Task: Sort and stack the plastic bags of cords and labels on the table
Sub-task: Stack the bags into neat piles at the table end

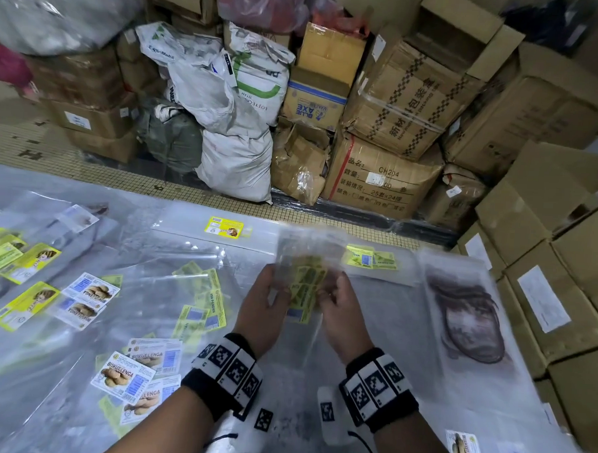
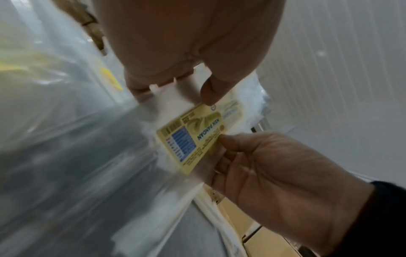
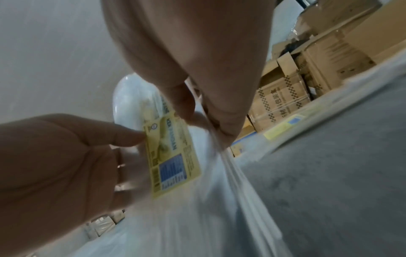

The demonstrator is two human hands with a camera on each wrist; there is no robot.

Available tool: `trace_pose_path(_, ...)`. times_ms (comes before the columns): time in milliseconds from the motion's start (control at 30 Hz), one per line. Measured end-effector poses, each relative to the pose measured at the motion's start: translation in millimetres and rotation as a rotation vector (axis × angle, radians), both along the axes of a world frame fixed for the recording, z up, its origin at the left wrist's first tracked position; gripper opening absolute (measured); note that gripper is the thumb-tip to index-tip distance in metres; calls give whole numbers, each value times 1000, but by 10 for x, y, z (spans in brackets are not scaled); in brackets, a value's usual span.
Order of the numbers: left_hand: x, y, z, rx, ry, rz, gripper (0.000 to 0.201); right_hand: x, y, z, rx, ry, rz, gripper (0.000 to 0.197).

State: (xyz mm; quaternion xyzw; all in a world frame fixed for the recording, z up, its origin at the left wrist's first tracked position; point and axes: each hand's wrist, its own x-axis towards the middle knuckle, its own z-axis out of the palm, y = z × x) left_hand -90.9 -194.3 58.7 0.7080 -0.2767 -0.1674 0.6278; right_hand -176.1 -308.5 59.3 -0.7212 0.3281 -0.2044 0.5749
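Note:
Above the middle of the table, both hands hold up a clear plastic bag with yellow "KEK PANDAN" labels inside. My left hand pinches its left side, thumb on top. On the right edge of the same bag, my right hand pinches with thumb and fingers. In the right wrist view the yellow label shows between both hands. The bag is blurred in the head view. More clear bags lie flat on the table: white "BISKUT LENGA" labels, yellow labels, and a dark coiled cord at the right.
The table is covered with clear plastic. Bags of yellow labels lie at the far left and another label bag at the far edge. Cardboard boxes stand along the right side, with sacks and boxes on the floor beyond.

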Motion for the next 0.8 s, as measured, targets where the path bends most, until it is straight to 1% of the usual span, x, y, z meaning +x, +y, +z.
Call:
trace_pose_path(33,2,-21,51,-12,-18,14,23,2,-8,42,-17,-29,-5,30)
trace_pose_path(100,19,-62,80,-20,16,15,20,0,-22,76,-46,-62,-12,29)
trace_pose_path(167,44,-103,8,12,146,-10,23,4,-46,33,-8,-47,-19,24)
trace_pose_path(267,53,-75,-195,159,271,-46,25,17,-65,-103,112,24,-34,12)
trace_pose_path(367,-19,31,-346,156,334,3,15,22,0,-262,314,64,-45,8)
trace_pose_path(400,-33,72,-391,149,350,30,17,27,52,-312,378,81,-30,9)
trace_pose_path(467,-46,154,-419,130,427,75,25,51,187,-409,440,96,34,10)
trace_pose_path(500,-40,197,-416,131,473,91,26,67,249,-450,435,101,64,13)
trace_pose_path(567,-6,304,-418,139,560,100,19,107,324,-523,384,131,107,21)
trace_pose_path(600,15,371,-408,147,603,79,15,131,340,-560,354,147,121,24)
trace_pose_path(633,40,447,-401,151,627,41,16,154,353,-578,328,162,136,26)
trace_pose_path(700,123,626,-445,179,616,-24,23,218,385,-615,305,178,165,30)
trace_pose_path(800,266,935,-467,235,521,-37,28,339,516,-638,352,167,205,32)
